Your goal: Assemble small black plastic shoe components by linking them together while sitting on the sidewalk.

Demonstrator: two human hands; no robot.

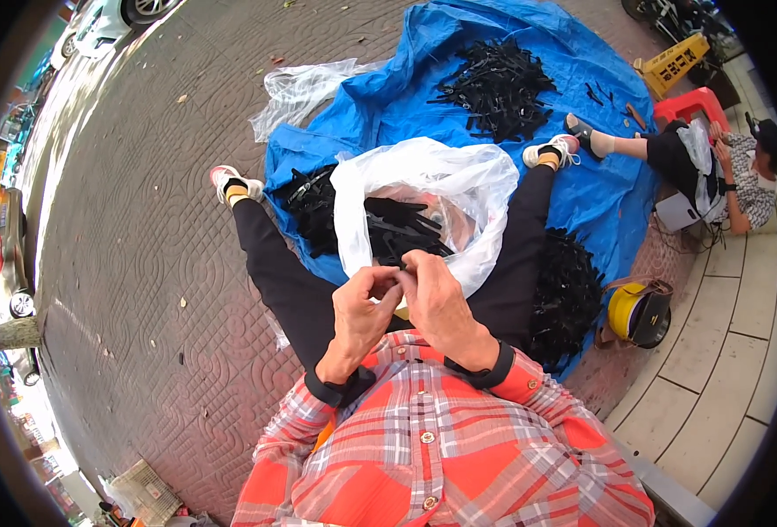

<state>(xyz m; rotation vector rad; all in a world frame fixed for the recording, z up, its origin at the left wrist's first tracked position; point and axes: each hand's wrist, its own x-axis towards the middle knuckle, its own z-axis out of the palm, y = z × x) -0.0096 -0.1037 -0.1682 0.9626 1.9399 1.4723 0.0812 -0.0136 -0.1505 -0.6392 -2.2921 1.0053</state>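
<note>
Tarp, blue, spreads far ahead; near it the white bag gapes between my legs. My left hand and right hand pinch one small black piece together. I should grip firmly. Its long axis, I cannot tell.

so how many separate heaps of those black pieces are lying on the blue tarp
3: a big heap at the far end of the tarp, one by the person's left leg, one by the right leg. More sit in the white bag; some may be hidden.
</note>
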